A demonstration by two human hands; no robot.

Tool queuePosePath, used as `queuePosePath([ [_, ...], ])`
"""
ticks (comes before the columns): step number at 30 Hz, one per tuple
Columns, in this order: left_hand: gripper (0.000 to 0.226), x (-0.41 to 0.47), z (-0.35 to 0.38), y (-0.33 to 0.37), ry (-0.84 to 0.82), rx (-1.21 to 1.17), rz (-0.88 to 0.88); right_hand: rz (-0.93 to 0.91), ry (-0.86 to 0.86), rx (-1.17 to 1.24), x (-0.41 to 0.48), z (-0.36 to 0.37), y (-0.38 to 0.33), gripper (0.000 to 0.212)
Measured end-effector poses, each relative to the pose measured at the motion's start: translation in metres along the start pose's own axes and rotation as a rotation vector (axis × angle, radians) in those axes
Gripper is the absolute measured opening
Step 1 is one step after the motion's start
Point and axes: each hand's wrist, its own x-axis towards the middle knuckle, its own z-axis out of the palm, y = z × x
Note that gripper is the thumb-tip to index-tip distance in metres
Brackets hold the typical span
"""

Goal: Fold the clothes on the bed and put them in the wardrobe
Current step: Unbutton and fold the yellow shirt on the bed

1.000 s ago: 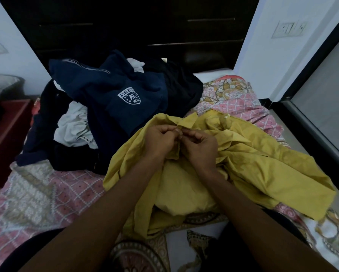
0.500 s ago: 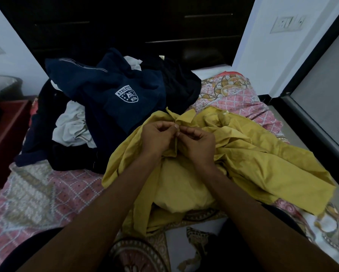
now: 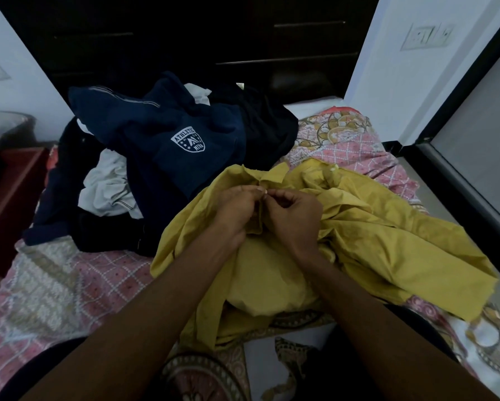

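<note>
A crumpled yellow shirt (image 3: 381, 244) lies on the bed in front of me. My left hand (image 3: 234, 211) and my right hand (image 3: 293, 215) meet at its front edge just below the collar, and both pinch the fabric with curled fingers, fingertips almost touching. Behind them a pile of clothes rests on the bed: a navy garment with a white crest (image 3: 167, 140) on top, a black garment (image 3: 263, 125) to its right, a white one (image 3: 109, 186) to the left. The dark wardrobe (image 3: 243, 39) stands behind the pile.
The bed carries a pink patterned sheet (image 3: 57, 287). A reddish side table (image 3: 8, 198) stands at the left edge. A white wall with a switch plate (image 3: 426, 36) and a dark-framed panel (image 3: 480, 157) close off the right side.
Both hands stay together on the same spot of the yellow shirt with only small finger movements. The view has shifted slightly; the pile has not moved.
</note>
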Motion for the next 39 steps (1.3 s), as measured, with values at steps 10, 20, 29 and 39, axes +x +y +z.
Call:
queuePosePath([
  [10,0.014,0.001,-0.005,-0.007,-0.012,-0.082,0.035,0.072,-0.081,0.028,0.007,-0.01,-0.002,0.006],
  [20,0.009,0.006,-0.004,-0.013,0.013,0.045,0.187,0.225,-0.195,0.043,0.017,-0.018,0.001,0.004],
  [29,0.007,0.013,-0.015,0.005,-0.141,0.249,0.322,0.315,-0.486,0.345,0.042,-0.041,0.007,0.01],
  [39,0.038,0.018,-0.007,-0.029,-0.078,0.858,0.689,0.627,-0.002,0.616,0.057,-0.033,0.01,0.012],
])
